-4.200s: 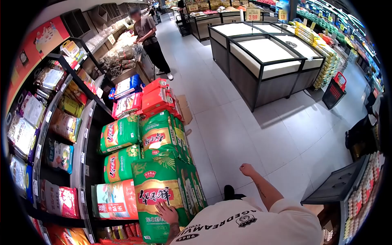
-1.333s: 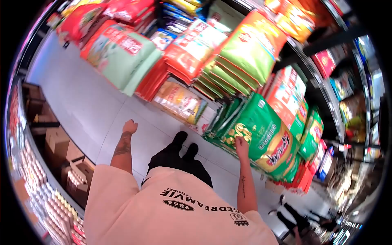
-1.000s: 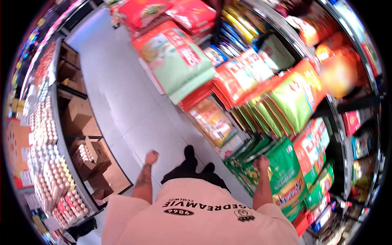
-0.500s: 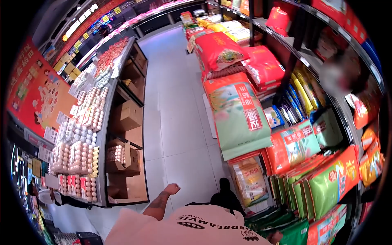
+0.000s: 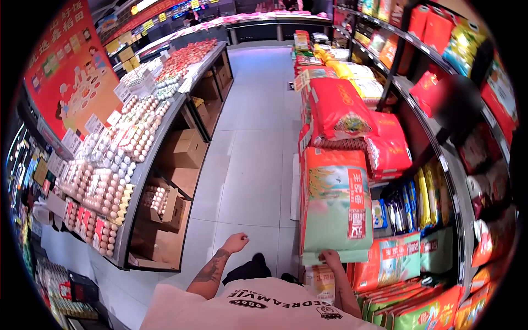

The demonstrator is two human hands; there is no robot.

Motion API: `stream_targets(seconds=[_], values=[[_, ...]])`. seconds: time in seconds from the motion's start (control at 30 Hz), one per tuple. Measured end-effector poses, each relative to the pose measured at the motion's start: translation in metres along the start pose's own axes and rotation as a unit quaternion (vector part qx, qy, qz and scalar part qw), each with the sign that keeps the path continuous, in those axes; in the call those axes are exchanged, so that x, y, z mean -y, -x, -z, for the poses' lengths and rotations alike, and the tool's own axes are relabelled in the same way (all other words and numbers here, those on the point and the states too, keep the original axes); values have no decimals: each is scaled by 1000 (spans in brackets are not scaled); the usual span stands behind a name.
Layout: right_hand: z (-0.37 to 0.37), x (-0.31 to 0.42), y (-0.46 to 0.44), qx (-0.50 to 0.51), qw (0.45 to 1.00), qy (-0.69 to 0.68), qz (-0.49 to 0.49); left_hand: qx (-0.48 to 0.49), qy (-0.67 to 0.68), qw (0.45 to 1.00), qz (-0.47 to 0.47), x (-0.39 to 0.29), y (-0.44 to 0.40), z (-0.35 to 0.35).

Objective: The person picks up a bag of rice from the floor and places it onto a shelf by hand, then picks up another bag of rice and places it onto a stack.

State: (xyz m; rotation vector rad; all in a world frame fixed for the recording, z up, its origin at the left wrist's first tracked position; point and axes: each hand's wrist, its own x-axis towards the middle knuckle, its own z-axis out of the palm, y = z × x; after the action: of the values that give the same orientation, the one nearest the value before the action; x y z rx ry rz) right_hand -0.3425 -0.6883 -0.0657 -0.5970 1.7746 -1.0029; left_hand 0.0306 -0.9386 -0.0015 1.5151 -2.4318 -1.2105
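Note:
My left hand [image 5: 236,242] hangs over the grey floor tiles, its fingers loosely curled with nothing visible in them. A tattoo shows on that forearm. My right hand [image 5: 330,257] is in front of the lower edge of a large green and orange rice bag [image 5: 336,203], fingers curled inward. Whether it touches the bag I cannot tell. That bag lies on the front of a stack. Below it a smaller yellowish bag [image 5: 320,280] is partly covered by my forearm.
Trays of eggs [image 5: 93,190] cover a counter to my left, with cardboard boxes [image 5: 181,149] on its lower shelves. Red bags [image 5: 338,110] are stacked farther along on the right, beside tall shelving [image 5: 451,192]. A tiled aisle [image 5: 250,154] runs ahead between them.
My right hand has risen from low beside my body to the rice bag's lower edge. The view has tilted up and turned. My left hand stays curled out in front.

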Motion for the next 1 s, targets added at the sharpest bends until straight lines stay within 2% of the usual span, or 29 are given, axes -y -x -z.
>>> stream_targets(seconds=[0.03,0.13,0.17,0.2,0.23,0.27,0.3,0.33,0.37,0.4,0.43,0.47,0.53,0.6,0.63,0.67,0.7,0.73,0.77,0.8,0.83,0.87,0.93,1.0], values=[[-4,41,-23,17,1000,-10,-8,-4,4,999,39,25,1,2],[-10,102,-99,28,999,42,-9,-26,-5,991,134,138,16,-11],[-11,114,-126,20,998,57,-9,-17,-72,987,145,180,25,-19],[-13,121,-150,-2,997,74,-14,68,-125,971,193,202,34,-15],[-14,122,-172,-25,995,90,-21,78,-43,940,330,223,47,-15],[-14,116,-194,-34,996,84,-19,197,-177,941,212,283,52,-31],[-21,133,-196,-72,992,90,-52,157,7,899,408,266,66,-10],[-27,144,-195,-114,985,92,-86,124,62,887,441,276,69,-8],[-31,151,-197,-167,963,202,-63,88,115,871,470,290,71,-8],[-18,89,-240,-212,930,299,-11,75,132,865,478,270,61,18],[-30,143,-217,-165,950,240,-108,61,149,860,485,214,51,67],[-28,132,-235,-153,952,242,-110,95,132,903,396,260,29,57],[-26,124,-260,-120,967,168,-150,129,102,925,343,286,-33,73],[-31,140,-274,-99,968,131,-188,139,73,893,422,277,-105,105],[-48,194,-260,-96,966,128,-202,142,13,916,375,294,-151,111],[-61,227,-262,-91,965,125,-213,110,-106,962,224,323,-197,107],[-64,225,-283,-93,969,135,-186,89,-33,955,282,305,-241,135],[-60,214,-309,-94,972,145,-158,28,-146,979,143,298,-285,152],[-60,211,-334,-96,974,156,-131,22,-231,973,-1,279,-323,178],[-56,193,-370,-99,978,148,-109,-105,-26,991,76,235,-347,208],[-52,179,-413,-89,981,134,-108,-138,49,986,86,214,-378,225],[-47,166,-451,-79,984,121,-105,-149,74,985,51,174,-396,254],[-65,265,-469,-68,988,116,-79,-163,95,981,41,142,-447,276],[-56,265,-555,-58,990,108,67,-161,92,980,74,128,-472,277]])
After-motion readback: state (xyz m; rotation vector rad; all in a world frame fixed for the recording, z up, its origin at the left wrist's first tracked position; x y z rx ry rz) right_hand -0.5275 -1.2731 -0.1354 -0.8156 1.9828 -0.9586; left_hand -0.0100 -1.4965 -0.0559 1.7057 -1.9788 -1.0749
